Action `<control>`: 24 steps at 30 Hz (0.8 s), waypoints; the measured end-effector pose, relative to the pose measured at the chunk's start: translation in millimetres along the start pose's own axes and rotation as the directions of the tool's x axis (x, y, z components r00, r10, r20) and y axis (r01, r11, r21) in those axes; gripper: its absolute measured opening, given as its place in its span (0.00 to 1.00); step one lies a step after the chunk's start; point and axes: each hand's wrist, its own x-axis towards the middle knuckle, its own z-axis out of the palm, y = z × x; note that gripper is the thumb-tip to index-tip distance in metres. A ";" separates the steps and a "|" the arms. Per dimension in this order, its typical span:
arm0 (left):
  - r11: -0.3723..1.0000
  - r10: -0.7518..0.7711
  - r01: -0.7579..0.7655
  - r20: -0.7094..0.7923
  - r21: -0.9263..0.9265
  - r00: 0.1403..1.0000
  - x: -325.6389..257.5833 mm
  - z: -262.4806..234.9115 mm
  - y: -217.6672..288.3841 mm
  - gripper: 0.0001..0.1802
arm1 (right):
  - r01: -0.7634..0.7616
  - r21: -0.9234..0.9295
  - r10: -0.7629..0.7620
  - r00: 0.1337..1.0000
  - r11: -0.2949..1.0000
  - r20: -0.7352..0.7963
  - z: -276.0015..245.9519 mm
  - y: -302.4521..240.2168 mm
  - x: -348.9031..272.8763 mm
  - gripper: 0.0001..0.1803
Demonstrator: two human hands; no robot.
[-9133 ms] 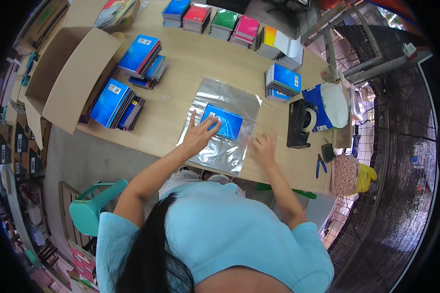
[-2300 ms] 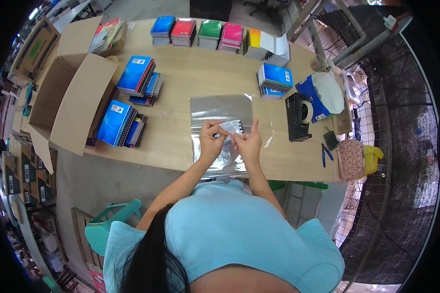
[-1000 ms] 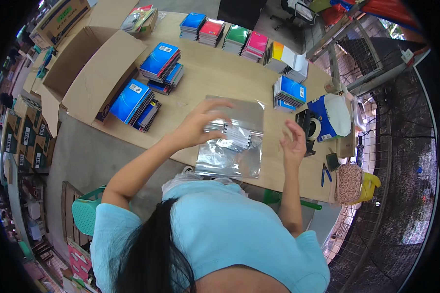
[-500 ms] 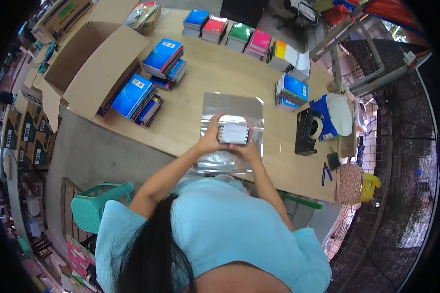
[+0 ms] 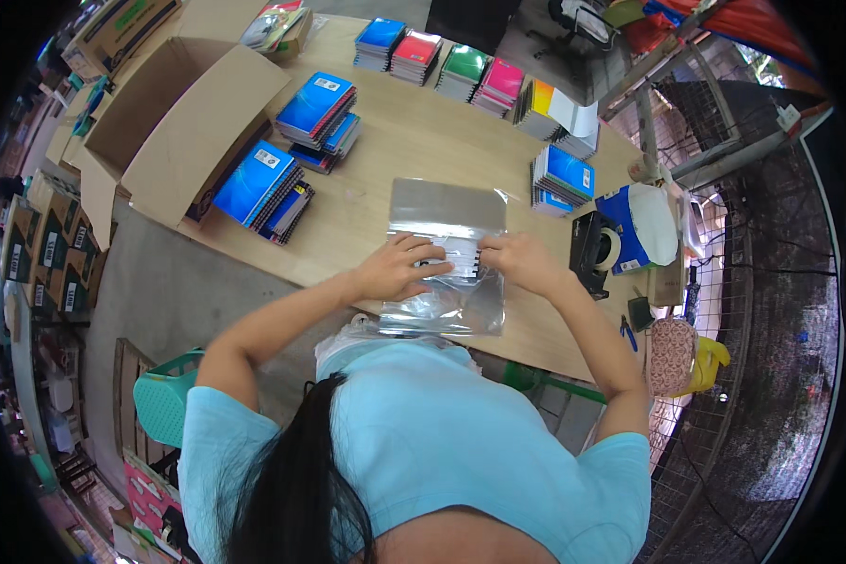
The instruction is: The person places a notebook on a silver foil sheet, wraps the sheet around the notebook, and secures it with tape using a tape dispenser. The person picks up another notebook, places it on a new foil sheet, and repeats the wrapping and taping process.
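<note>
A small stack of spiral-bound notebooks (image 5: 460,254), with a white top face and dark coils along its side, lies on clear plastic sheets (image 5: 446,202) at the table's near edge. Across the left side of the stack, my left hand (image 5: 399,267) rests with its fingers spread. My right hand (image 5: 526,261) is at the stack's right edge, its fingertips pinched together beside the coils. Whatever is between those fingertips is too small to make out. Glare on the shiny plastic hides part of the stack's outline.
Blue notebooks (image 5: 254,183) are piled at the left, by an open cardboard box (image 5: 197,141). Several coloured notebook stacks (image 5: 462,70) line the far edge. At the right are more blue notebooks (image 5: 570,169), a black tape dispenser (image 5: 587,244) and blue-handled pliers (image 5: 629,333).
Both hands were cupped around the notebook stack. Now the stack lies lower on the plastic; my left hand has spread over it, and my right hand has shifted to its right edge, elbow raised outward.
</note>
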 end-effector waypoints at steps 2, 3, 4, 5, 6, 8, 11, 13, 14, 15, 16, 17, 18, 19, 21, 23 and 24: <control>0.985 0.174 -0.163 0.228 -0.064 0.958 10.9 -17.9 -9.1 0.41 | -0.027 0.121 0.013 0.994 0.992 0.113 -4.9 4.0 6.4 0.07; 0.985 0.170 -0.160 0.226 -0.061 0.959 12.6 -22.5 -7.1 0.41 | -0.022 0.120 0.008 0.994 0.993 0.113 -8.5 2.7 9.8 0.07; 0.981 0.185 -0.195 0.269 0.012 0.945 14.1 -25.9 -4.9 0.43 | -0.007 0.209 -0.014 0.995 0.978 0.101 -12.8 -0.2 14.9 0.07; 0.968 0.203 -0.237 0.314 0.076 0.927 16.5 -28.0 -4.2 0.45 | 0.000 0.297 -0.027 0.996 0.955 0.089 -15.8 -1.5 17.6 0.06; 0.968 0.207 -0.241 0.314 0.072 0.926 19.0 -28.7 -3.5 0.45 | -0.006 0.297 -0.022 0.996 0.955 0.090 -14.5 1.0 17.2 0.06; 0.984 0.162 -0.177 0.376 0.005 0.912 22.4 -27.7 -1.6 0.48 | 0.048 0.276 -0.062 0.997 0.960 0.044 -13.1 2.7 17.7 0.09; 0.970 0.243 -0.232 0.311 -0.071 0.919 27.1 -26.8 -7.2 0.49 | 0.086 0.351 -0.007 0.976 0.933 -0.219 -31.0 -5.8 23.4 0.15; 0.972 0.235 -0.215 0.318 -0.099 0.918 24.6 -21.3 -10.4 0.49 | -0.054 0.386 0.180 0.938 0.921 -0.298 -26.9 -11.4 36.3 0.17; 0.973 0.227 -0.198 0.321 -0.121 0.919 24.5 -19.3 -11.4 0.49 | -0.127 0.402 0.274 0.902 0.907 -0.334 -25.6 -9.7 37.6 0.19; 0.970 0.238 -0.206 0.325 -0.129 0.915 24.2 -16.9 -11.2 0.49 | -0.195 0.427 0.366 0.856 0.883 -0.365 -24.3 -8.3 38.4 0.20; 0.974 0.220 -0.188 0.318 -0.126 0.922 23.1 -14.4 -9.7 0.48 | -0.336 0.369 0.423 0.886 0.867 -0.188 -20.6 -3.6 35.7 0.22; 0.978 0.203 -0.175 0.315 -0.115 0.927 23.5 -15.6 -11.4 0.48 | -0.457 0.287 0.482 0.876 0.842 -0.016 -19.7 0.5 34.2 0.24; 0.979 0.199 -0.173 0.312 -0.109 0.929 22.0 -15.9 -13.2 0.48 | -0.452 0.285 0.476 0.879 0.846 -0.020 -32.2 1.3 32.2 0.24; 0.981 0.184 -0.153 0.312 -0.122 0.932 19.9 -16.7 -15.1 0.48 | -0.339 0.285 0.399 0.897 0.897 -0.189 -51.8 -0.9 26.2 0.24; 0.981 0.164 -0.121 0.316 -0.151 0.935 15.9 -13.3 -12.5 0.48 | -0.230 0.275 0.318 0.887 0.934 -0.336 -66.9 -12.1 17.5 0.25; 0.983 0.160 -0.119 0.339 -0.137 0.927 17.4 -14.7 -13.8 0.48 | -0.004 0.264 -0.036 0.989 0.965 0.144 -70.0 -20.9 15.3 0.19; 0.981 0.171 -0.129 0.340 -0.142 0.925 21.1 -16.7 -14.2 0.48 | -0.014 0.263 -0.024 0.989 0.965 0.143 -61.1 -17.5 12.7 0.19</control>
